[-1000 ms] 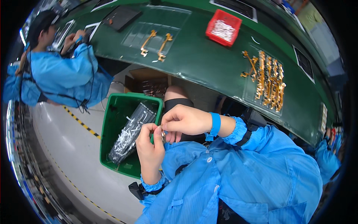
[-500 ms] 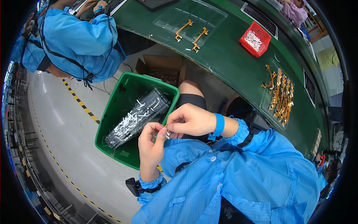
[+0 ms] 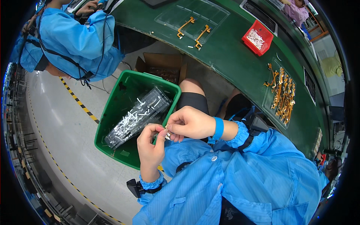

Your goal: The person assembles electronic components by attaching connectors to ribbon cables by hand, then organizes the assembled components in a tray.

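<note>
My left hand and my right hand meet in front of my chest, over my lap. Their fingertips pinch a small pale part between them; its shape is too small to tell. My right wrist wears a blue band, and both arms are in blue sleeves. Just left of my hands stands a green bin on the floor, holding a heap of clear plastic scraps.
A curved green workbench runs above, with a red tray of white parts, gold-coloured strips on clear trays and two more strips. A cardboard box sits under it. A person in blue works at upper left.
The view has swung, so bench and bin sit higher and further right in the picture. My hands stay together on the small part, fingers shifting slightly.
</note>
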Tool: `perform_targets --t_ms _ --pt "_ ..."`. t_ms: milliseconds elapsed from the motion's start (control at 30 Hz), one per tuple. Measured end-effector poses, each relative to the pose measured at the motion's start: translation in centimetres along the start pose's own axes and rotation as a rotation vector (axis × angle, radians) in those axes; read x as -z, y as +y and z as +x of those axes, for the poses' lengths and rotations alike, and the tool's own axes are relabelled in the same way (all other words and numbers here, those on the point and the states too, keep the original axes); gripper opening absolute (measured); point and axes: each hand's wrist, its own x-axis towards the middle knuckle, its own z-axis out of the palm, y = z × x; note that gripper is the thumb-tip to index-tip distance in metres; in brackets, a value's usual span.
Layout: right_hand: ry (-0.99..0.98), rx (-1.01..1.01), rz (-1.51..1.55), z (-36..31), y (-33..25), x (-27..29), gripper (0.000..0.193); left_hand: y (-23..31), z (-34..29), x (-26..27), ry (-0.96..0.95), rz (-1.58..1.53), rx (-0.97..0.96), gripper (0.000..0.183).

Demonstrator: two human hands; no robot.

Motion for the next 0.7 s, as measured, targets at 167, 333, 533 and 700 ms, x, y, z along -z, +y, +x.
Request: perform_targets --t_ms 167,333,533,700 --pt "0.015 0.001 -0.004 -0.1 -0.1 -0.2 0.024 -0.5 0.0 0.1 0.033 0.236 -0.226 0.009" --pt "0.072 0.044 0.033 0.0 0.3 -0.6 0.025 0.2 0.6 -0.5 0.146 0.548 -0.633 0.01" --pt "0.248 0.068 0.241 1.4 0.8 -0.8 0.025 -4.5 -2.1 1.6 0.701 0.224 -0.534 0.003" --pt "0.227 0.097 0.25 1.4 0.8 -0.9 0.025 -4.3 -2.3 4.3 0.566 1.067 -0.37 0.024"
